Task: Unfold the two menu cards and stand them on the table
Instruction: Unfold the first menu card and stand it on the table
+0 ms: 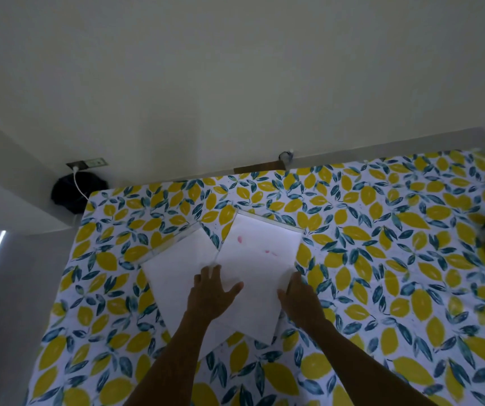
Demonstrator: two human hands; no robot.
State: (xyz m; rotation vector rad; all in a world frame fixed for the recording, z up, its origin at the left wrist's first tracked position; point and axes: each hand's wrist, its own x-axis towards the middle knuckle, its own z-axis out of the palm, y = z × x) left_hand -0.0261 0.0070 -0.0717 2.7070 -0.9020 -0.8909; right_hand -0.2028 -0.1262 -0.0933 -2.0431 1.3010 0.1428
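No card is gripped: the left hand [212,291] is laid flat, fingers spread, on the right menu card [260,268], whose right edge is touched by the right hand [297,300]. Both cards, the left menu card [176,268] included, are lying flat mid-table [382,259].

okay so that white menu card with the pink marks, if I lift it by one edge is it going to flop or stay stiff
The white menu card with pink marks looks like thin flat sheet, so it would probably feel light and bend somewhat when lifted by one edge. Its edges look straight and it lies flat on the lemon-print tablecloth, hinting at card stiffer than paper. Its smooth face may slide on the cloth when pushed.
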